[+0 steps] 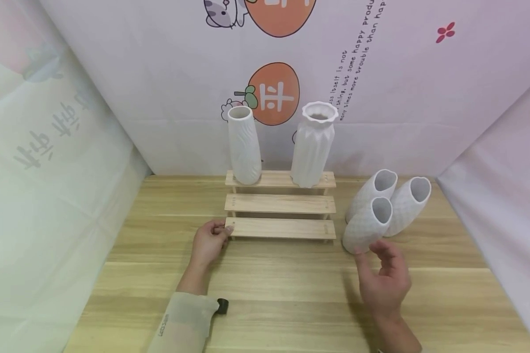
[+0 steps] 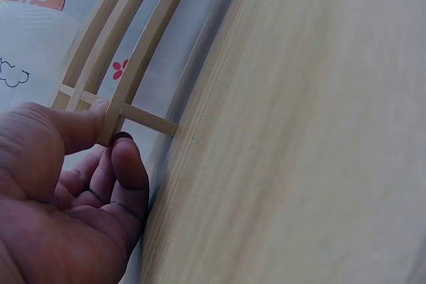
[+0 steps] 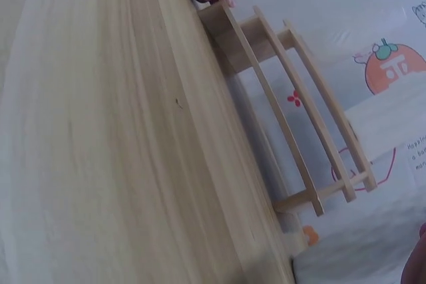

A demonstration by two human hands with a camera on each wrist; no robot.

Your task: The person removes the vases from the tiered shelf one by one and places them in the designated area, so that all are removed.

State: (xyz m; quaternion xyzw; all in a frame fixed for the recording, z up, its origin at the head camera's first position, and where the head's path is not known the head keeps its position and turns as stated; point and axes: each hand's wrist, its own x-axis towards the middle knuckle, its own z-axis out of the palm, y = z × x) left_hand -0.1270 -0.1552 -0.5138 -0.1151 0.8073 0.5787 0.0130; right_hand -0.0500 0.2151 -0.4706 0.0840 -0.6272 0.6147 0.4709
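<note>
A three-tier wooden display stand (image 1: 280, 228) stands on the table near the back. My left hand (image 1: 209, 243) pinches the left end of its lowest board, thumb (image 2: 83, 128) on top and fingers (image 2: 130, 164) curled beneath. On the top board are a slender white vase (image 1: 245, 147) with wavy relief and a pleated white vase (image 1: 312, 152) with a scalloped rim. Right of the stand, three white textured vases stand close together. My right hand (image 1: 385, 282) is at the base of the front vase (image 1: 364, 228), its thumb and fingers spread apart and relaxed.
Behind the front vase are another textured vase (image 1: 365, 193) and a right-hand one (image 1: 408, 208). Printed white cloth (image 1: 181, 88) walls the table's back and both sides. The wooden tabletop (image 1: 282, 284) extends in front of the stand.
</note>
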